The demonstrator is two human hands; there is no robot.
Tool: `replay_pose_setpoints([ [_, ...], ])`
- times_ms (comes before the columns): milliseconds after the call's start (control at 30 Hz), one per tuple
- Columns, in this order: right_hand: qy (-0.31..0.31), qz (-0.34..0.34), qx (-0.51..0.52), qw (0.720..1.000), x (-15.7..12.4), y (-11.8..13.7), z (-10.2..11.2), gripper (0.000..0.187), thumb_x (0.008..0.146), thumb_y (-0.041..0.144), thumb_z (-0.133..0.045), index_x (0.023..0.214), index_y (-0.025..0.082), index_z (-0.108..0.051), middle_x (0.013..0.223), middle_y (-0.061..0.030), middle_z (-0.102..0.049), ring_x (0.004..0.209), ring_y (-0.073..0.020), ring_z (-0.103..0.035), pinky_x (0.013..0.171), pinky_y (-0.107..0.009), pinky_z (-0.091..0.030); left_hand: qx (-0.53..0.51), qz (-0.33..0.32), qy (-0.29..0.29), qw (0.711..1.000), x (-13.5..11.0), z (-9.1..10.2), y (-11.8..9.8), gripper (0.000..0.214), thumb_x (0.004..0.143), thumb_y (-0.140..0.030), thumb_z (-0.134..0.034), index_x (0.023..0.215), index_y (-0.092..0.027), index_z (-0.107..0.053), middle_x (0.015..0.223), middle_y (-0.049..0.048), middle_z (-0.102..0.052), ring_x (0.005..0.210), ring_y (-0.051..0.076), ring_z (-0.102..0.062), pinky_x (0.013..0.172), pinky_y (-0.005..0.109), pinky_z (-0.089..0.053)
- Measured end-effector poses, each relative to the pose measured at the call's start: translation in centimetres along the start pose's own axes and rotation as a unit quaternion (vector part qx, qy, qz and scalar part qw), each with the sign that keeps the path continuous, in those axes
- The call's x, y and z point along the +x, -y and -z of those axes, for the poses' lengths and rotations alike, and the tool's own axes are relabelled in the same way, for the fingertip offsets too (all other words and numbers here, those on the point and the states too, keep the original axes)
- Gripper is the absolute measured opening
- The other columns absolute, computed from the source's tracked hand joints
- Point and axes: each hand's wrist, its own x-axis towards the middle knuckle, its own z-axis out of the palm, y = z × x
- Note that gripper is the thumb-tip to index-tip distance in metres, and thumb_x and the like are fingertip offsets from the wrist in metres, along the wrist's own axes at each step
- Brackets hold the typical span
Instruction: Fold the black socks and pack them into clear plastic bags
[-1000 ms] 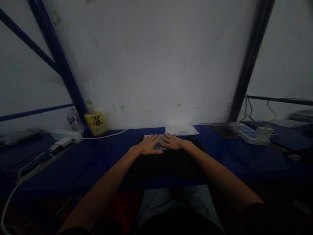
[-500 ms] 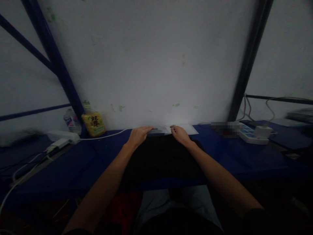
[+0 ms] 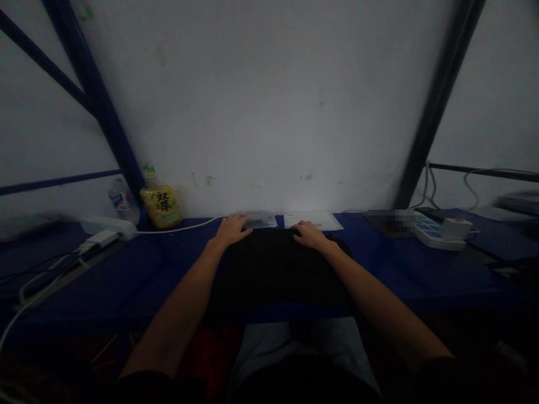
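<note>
White painted wall (image 3: 261, 95) fills most of the view, crossed by dark blue steel rack posts (image 3: 97, 120) that appear to carry the long blue-topped bench (image 3: 105, 275) running across below it. Light dim throughout. Centred on the bench in front of the person's body lies a black cloth (image 3: 278, 275), probably a garment, placed where both arms seem to reach it without leaning. Along the back, pushed against the wall and apparently kept away from the working spot, stand a yellow-labelled bottle (image 3: 160, 205) and, just beside it, a clear plastic bottle (image 3: 123, 200). A white power strip (image 3: 107, 225) sits toward the left, its white cable (image 3: 181, 226) following the back edge toward the middle, likely to keep it from under the arms. To the right sits a white socket strip with blue switches (image 3: 432, 237), carrying a white plug adapter (image 3: 455, 228). Beyond the cloth's far edge, side by side, lie a flat grey item (image 3: 260, 221), too dim to identify, and a white paper sheet (image 3: 312, 220). The left hand (image 3: 232, 230) rests palm down at the cloth's far edge, fingers slightly spread, just beside the grey item. The right hand (image 3: 310, 235) lies likewise on that edge, fingers closer together, just below the paper. Both look open and flat, gripping nothing visible, as if steadying the cloth.
</note>
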Motion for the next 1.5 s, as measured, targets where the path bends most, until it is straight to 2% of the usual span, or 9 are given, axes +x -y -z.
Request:
replay_pose_setpoints([
  [133, -0.021, -0.011, -0.002, 1.0, 0.2, -0.5, 0.1, 0.037, 0.086, 0.025, -0.051, 0.12, 0.015, -0.06, 0.115, -0.0149, -0.055, 0.108, -0.0274, -0.05, 0.093, -0.036, -0.04, -0.039, -0.092, 0.049, 0.994, -1.1, 1.4, 0.6, 0.034, 0.085, -0.048, -0.052, 0.105, -0.023, -0.066, 0.108, 0.0064, -0.061, 0.104, 0.023, -0.054, 0.093, 0.034, -0.038],
  [500, -0.13, 0.015, 0.167, 0.977, 0.6, -1.4, 1.1, 0.012, 0.077, 0.019, -0.056, 0.087, 0.018, -0.062, 0.089, -0.004, -0.064, 0.083, -0.0172, -0.058, 0.079, -0.03, -0.044, -0.204, -0.043, -0.035, 0.977, -1.6, 1.8, -0.2, 0.02, 0.075, -0.036, -0.06, 0.083, -0.018, -0.062, 0.083, 0.0016, -0.063, 0.078, 0.016, -0.058, 0.072, 0.027, -0.043],
  [667, -0.159, 0.021, 0.282, 0.946, -0.1, -0.7, 3.8, 0.011, 0.075, 0.027, -0.052, 0.083, 0.019, -0.054, 0.081, -0.003, -0.066, 0.075, -0.0174, -0.06, 0.072, -0.03, -0.046, -0.303, -0.036, -0.023, 0.952, -2.5, 5.0, -1.2, 0.05, 0.069, -0.023, -0.054, 0.119, -0.015, -0.054, 0.084, 0.0014, -0.064, 0.071, 0.013, -0.058, 0.067, 0.024, -0.043],
  [867, -0.074, 0.114, 0.39, 0.911, -5.6, 2.4, 8.5, 0.006, 0.075, 0.023, -0.046, 0.08, 0.022, -0.045, 0.112, -0.01, -0.066, 0.105, -0.0243, -0.06, 0.085, -0.038, -0.046, -0.223, -0.087, -0.023, 0.971, -9.9, 10.7, -5.5, 0.06, 0.073, -0.016, -0.043, 0.132, -0.025, -0.053, 0.082, 0.0, -0.058, 0.074, 0.014, -0.053, 0.071, 0.026, -0.041],
  [1033, 0.052, 0.15, 0.254, 0.954, -11.7, 5.6, 6.7, 0.007, 0.07, 0.021, -0.05, 0.075, 0.024, -0.055, 0.102, -0.0072, -0.067, 0.102, -0.0259, -0.061, 0.086, -0.041, -0.047, -0.165, -0.136, 0.074, 0.974, -16.5, 8.4, -9.1, 0.062, 0.075, -0.01, -0.042, 0.132, -0.033, -0.053, 0.09, 0.0025, -0.061, 0.083, 0.017, -0.055, 0.077, 0.03, -0.04],
  [1167, -0.014, 0.112, 0.203, 0.973, -14.0, 6.4, 4.1, 0.009, 0.074, 0.026, -0.052, 0.078, 0.027, -0.06, 0.096, -0.0044, -0.067, 0.09, -0.023, -0.063, 0.081, -0.039, -0.049, -0.12, -0.128, 0.08, 0.981, -17.5, 6.4, -9.4, 0.055, 0.077, -0.012, -0.043, 0.126, -0.032, -0.058, 0.094, 0.0039, -0.062, 0.087, 0.02, -0.055, 0.08, 0.035, -0.038],
  [1300, -0.065, 0.076, 0.188, 0.977, -14.1, 3.8, 4.9, 0.012, 0.079, 0.033, -0.052, 0.086, 0.028, -0.06, 0.095, -0.0042, -0.067, 0.09, -0.0236, -0.062, 0.079, -0.039, -0.05, -0.201, -0.126, 0.049, 0.97, -17.0, 6.9, -8.3, 0.047, 0.081, -0.019, -0.046, 0.125, -0.031, -0.058, 0.09, 0.003, -0.061, 0.085, 0.019, -0.054, 0.08, 0.032, -0.04],
  [1433, -0.174, -0.146, 0.118, 0.967, -14.3, -1.0, 6.1, 0.023, 0.082, 0.044, -0.05, 0.09, 0.024, -0.058, 0.091, -0.0105, -0.066, 0.084, -0.0259, -0.063, 0.071, -0.038, -0.05, -0.318, -0.048, -0.05, 0.946, -16.9, 7.0, -7.0, 0.038, 0.091, -0.03, -0.042, 0.125, -0.027, -0.058, 0.092, 0.0039, -0.06, 0.088, 0.019, -0.055, 0.082, 0.032, -0.043],
  [1500, -0.156, -0.217, 0.092, 0.959, -14.6, -3.0, 5.7, 0.022, 0.08, 0.045, -0.052, 0.081, 0.024, -0.058, 0.081, -0.0091, -0.066, 0.076, -0.0251, -0.064, 0.066, -0.035, -0.048, -0.345, -0.014, -0.072, 0.936, -16.9, 6.7, -6.7, 0.036, 0.091, -0.033, -0.043, 0.122, -0.026, -0.06, 0.092, 0.004, -0.061, 0.088, 0.019, -0.055, 0.082, 0.032, -0.043],
])
